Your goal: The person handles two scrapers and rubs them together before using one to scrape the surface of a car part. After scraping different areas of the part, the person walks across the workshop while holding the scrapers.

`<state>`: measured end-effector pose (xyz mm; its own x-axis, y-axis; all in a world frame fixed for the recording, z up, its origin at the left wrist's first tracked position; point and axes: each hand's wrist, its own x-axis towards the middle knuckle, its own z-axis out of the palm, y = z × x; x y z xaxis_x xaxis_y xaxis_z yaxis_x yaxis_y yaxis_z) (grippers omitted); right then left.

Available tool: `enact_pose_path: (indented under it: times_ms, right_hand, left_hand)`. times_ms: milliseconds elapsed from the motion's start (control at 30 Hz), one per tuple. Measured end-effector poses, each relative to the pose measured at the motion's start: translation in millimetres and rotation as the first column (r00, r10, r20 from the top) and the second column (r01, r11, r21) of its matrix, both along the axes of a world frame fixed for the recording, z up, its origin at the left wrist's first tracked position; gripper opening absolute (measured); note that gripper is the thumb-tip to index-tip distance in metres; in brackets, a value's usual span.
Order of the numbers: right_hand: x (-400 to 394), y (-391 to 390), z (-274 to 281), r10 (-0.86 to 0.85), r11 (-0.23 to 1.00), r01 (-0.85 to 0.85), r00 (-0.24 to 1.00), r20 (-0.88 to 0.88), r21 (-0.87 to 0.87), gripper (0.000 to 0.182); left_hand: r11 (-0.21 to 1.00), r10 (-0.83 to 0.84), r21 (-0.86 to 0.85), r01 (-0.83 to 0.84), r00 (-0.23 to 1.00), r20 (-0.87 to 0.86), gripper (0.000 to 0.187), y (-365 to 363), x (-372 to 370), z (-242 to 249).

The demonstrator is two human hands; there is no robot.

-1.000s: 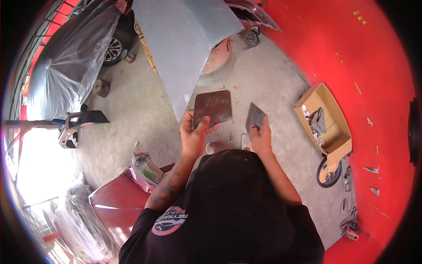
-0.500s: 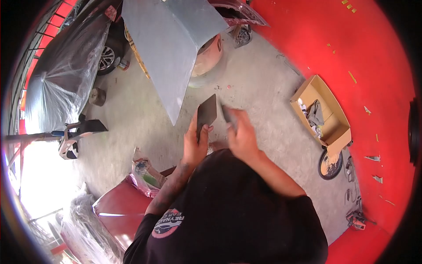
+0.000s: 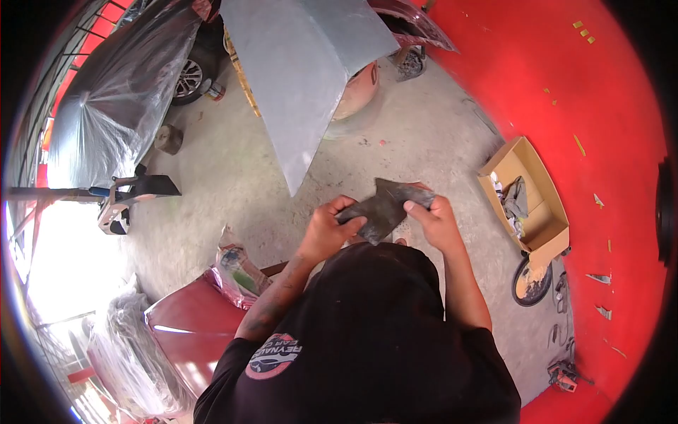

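Note:
A dark grey sheet of sandpaper [image 3: 381,214] is stretched between my two hands, in front of my chest. My left hand [image 3: 330,227] pinches its left end, thumb on top and fingers curled underneath. On the other side, my right hand [image 3: 433,218] grips the right end, with the thumb pressed on the surface. The sheet looks bent, its right part folded up along the top edge. Ahead of my hands, a grey car panel [image 3: 289,78] points its tapered corner toward me.
An open cardboard box [image 3: 544,212] with rags stands at the right by the red wall [image 3: 530,63], a black round tray [image 3: 524,293] below it. At the left are plastic-covered car parts [image 3: 106,134], and a red panel [image 3: 194,311] lies lower left.
My right hand, blurred and apart from the left before, now holds the sheet's other end. The flat upright sheet in my left hand is now turned and spread between both hands.

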<state>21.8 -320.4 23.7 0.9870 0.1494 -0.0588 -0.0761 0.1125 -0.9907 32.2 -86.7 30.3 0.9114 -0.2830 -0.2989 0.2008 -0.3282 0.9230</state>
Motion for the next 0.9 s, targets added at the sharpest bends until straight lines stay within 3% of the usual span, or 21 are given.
enact_pose_path:
  times_ms: [100, 133, 167, 233, 267, 300, 367, 400, 467, 500, 567, 600, 667, 767, 800, 867, 900]
  right_hand:
    - [-0.4, 13.5, 8.8, -0.058, 0.995, 0.057, 0.998, -0.020, -0.076, 0.023]
    - [-1.2, 14.5, 2.7, -0.166, 0.976, 0.157, 0.985, -0.048, -0.153, 0.020]
    - [-0.1, 14.2, 1.1, -0.165, 0.976, 0.156, 0.985, -0.048, -0.154, 0.020]
    - [6.0, 11.9, -1.8, -0.305, 0.947, 0.309, 0.951, 0.060, -0.090, 0.018]
    - [8.0, 5.9, -12.2, -0.265, 0.941, 0.273, 0.962, 0.068, -0.198, 0.018]
    - [10.4, 7.2, -9.1, -0.260, 0.942, 0.269, 0.963, 0.068, -0.200, 0.018]
    - [17.2, 11.0, 0.5, -0.099, 0.802, 0.182, 0.980, 0.174, -0.569, 0.018]
    - [24.3, 13.1, -1.7, -0.094, 0.800, 0.178, 0.980, 0.173, -0.573, 0.018]
    - [47.0, 18.1, -9.1, 0.089, 0.782, 0.216, 0.889, 0.449, -0.584, 0.017]
    - [61.4, 20.5, -8.9, 0.101, 0.782, 0.207, 0.889, 0.447, -0.588, 0.017]
    - [92.6, 27.1, -7.3, -0.033, 0.899, 0.249, 0.859, 0.510, -0.361, 0.016]
    - [104.1, 31.0, 0.0, -0.018, 0.900, 0.235, 0.860, 0.509, -0.366, 0.016]
    - [124.1, 39.2, 19.0, -0.132, 0.966, 0.190, 0.945, 0.298, -0.175, 0.015]
    - [151.6, 41.8, 12.9, -0.138, 0.983, 0.173, 0.924, 0.356, -0.066, 0.013]
    - [152.5, 41.1, 9.7, -0.124, 0.985, 0.160, 0.926, 0.356, -0.071, 0.013]
    - [151.5, 40.3, 3.2, 0.024, 0.942, 0.129, 0.895, 0.445, -0.310, 0.011]
    - [149.0, 45.1, 3.6, 0.029, 0.941, 0.125, 0.896, 0.444, -0.314, 0.011]
  left_hand:
    - [0.996, 0.082, -0.013, -0.084, 0.993, -0.082, 0.016, -4.0, 0.8, 8.2]
    - [0.970, 0.160, -0.168, -0.175, 0.982, -0.102, 0.018, -0.5, 1.1, 2.5]
    - [0.970, 0.161, -0.169, -0.176, 0.982, -0.102, 0.018, 2.7, 1.6, 1.7]
    - [0.739, 0.294, -0.570, -0.359, 0.933, -0.207, 0.021, 12.4, 2.4, 1.0]
    - [0.701, 0.279, -0.625, -0.343, 0.939, -0.202, 0.022, 22.8, 1.3, -2.5]
    - [0.698, 0.283, -0.626, -0.347, 0.937, -0.204, 0.022, 29.7, -0.7, -2.3]
    - [0.652, 0.365, -0.626, -0.428, 0.901, -0.235, 0.023, 40.1, -4.9, -2.3]
    - [0.643, 0.388, -0.619, -0.451, 0.889, -0.245, 0.023, 45.7, -7.8, -5.9]
    - [0.629, 0.420, -0.618, -0.471, 0.876, -0.239, 0.023, 53.4, -15.3, -9.0]
    - [0.621, 0.449, -0.615, -0.486, 0.864, -0.230, 0.023, 57.5, -19.8, -10.2]
    - [0.599, 0.485, -0.612, -0.516, 0.842, -0.235, 0.023, 65.2, -28.7, -12.8]
    - [0.585, 0.511, -0.607, -0.537, 0.826, -0.237, 0.024, 69.1, -33.1, -14.3]
    - [0.571, 0.547, -0.601, -0.559, 0.805, -0.229, 0.023, 78.2, -42.0, -17.8]
    - [0.556, 0.591, -0.586, -0.590, 0.776, -0.220, 0.022, 94.8, -55.4, -22.5]
    - [0.554, 0.600, -0.580, -0.597, 0.769, -0.219, 0.021, 100.1, -59.1, -24.2]
    - [0.536, 0.621, -0.578, -0.615, 0.751, -0.223, 0.021, 109.6, -66.9, -29.9]
    - [0.530, 0.631, -0.576, -0.623, 0.743, -0.223, 0.021, 111.0, -68.6, -30.7]
